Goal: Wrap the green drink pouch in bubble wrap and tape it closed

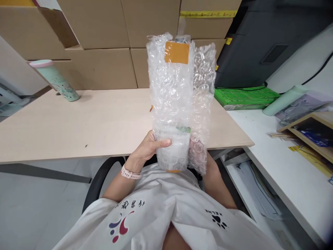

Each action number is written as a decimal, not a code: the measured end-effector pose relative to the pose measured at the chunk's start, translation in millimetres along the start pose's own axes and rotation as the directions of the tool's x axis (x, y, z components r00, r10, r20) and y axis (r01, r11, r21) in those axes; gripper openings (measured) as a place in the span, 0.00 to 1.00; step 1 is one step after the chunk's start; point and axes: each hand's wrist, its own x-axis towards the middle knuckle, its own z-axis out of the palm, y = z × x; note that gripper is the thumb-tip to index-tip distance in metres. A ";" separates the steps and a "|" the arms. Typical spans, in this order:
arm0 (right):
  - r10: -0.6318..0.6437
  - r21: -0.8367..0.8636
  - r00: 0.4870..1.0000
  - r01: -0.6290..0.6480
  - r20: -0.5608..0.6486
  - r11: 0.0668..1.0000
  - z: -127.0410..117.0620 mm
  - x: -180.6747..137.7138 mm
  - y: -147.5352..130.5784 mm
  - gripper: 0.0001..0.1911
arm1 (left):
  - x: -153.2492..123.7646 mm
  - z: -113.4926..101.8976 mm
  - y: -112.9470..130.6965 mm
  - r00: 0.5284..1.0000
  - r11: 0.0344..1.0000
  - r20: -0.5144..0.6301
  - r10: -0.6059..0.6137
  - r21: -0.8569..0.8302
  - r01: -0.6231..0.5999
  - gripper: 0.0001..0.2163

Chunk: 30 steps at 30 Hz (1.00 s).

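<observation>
Upright in front of me is a long sheet of clear bubble wrap (170, 90), with an orange patch near its top. A wrapped item (175, 152) with a green mark at its upper right is at the lower end; its kind is blurred by the plastic. My left hand (152, 146) is closed on the left edge of this bundle, thumb across the front. My right hand (198, 151) shows only dimly through a loose flap of the wrap at the right. It looks closed on the wrap, though its fingers are partly hidden.
Cardboard boxes (104, 69) are stacked along the back of the wooden table (104, 121). A mint tumbler (56, 80) stands at the left. To the right are a dark case (260, 45), a green box (244, 99) and a white desk (286, 166) with a wooden shelf (312, 139).
</observation>
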 end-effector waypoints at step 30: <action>0.084 0.431 0.961 -0.195 0.264 0.881 -14.6 -22.9 -39.7 0.19 | -8.7 -28.9 58.9 0.762 0.097 0.552 0.338 0.786 -0.611 0.33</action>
